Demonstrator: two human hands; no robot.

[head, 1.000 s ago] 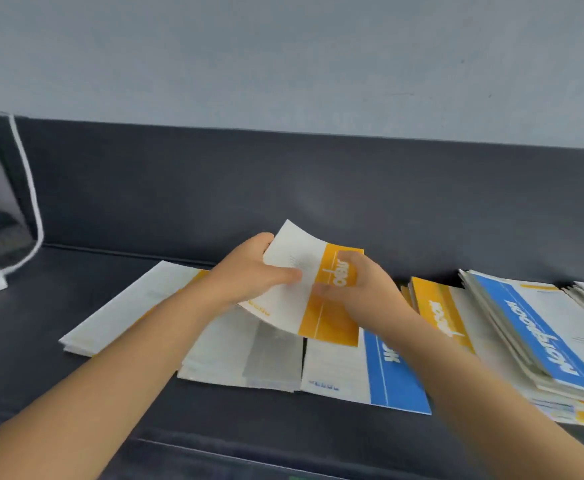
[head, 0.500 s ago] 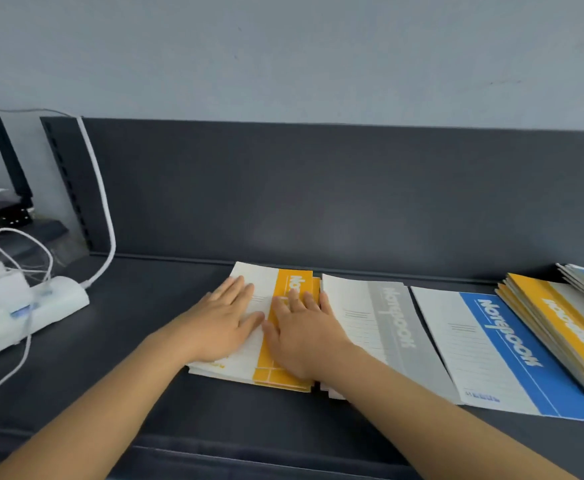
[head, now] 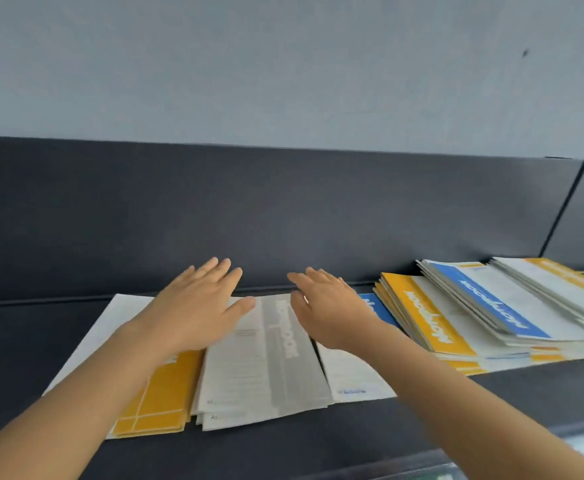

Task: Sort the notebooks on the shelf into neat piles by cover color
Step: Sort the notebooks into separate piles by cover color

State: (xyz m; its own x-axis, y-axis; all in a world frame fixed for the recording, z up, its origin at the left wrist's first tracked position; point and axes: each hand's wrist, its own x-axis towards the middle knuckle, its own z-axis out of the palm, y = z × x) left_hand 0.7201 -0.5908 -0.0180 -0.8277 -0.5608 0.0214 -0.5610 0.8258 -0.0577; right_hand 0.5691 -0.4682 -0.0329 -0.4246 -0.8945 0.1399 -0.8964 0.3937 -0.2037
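Observation:
Three low piles of notebooks lie side by side on the dark shelf (head: 318, 441): a yellow-striped pile (head: 155, 403) at the left, a grey-striped pile (head: 266, 365) in the middle and a blue-striped notebook (head: 356, 379) to its right. My left hand (head: 197, 306) hovers with straight fingers over the yellow and grey piles. Above the blue notebook's far end my right hand (head: 332, 306) is spread flat too, holding nothing. Further right a mixed, slanted heap of notebooks (head: 456, 317) shows yellow and blue covers.
The shelf's dark back panel (head: 283, 216) rises right behind the notebooks, with a pale wall above it. A vertical seam (head: 560, 209) divides the panel at the right. The shelf's front edge runs along the bottom right.
Both hands have lifted off the yellow pile and shifted right, fingers spread. The view has swung right, so the power strip and cables at the left are out of sight.

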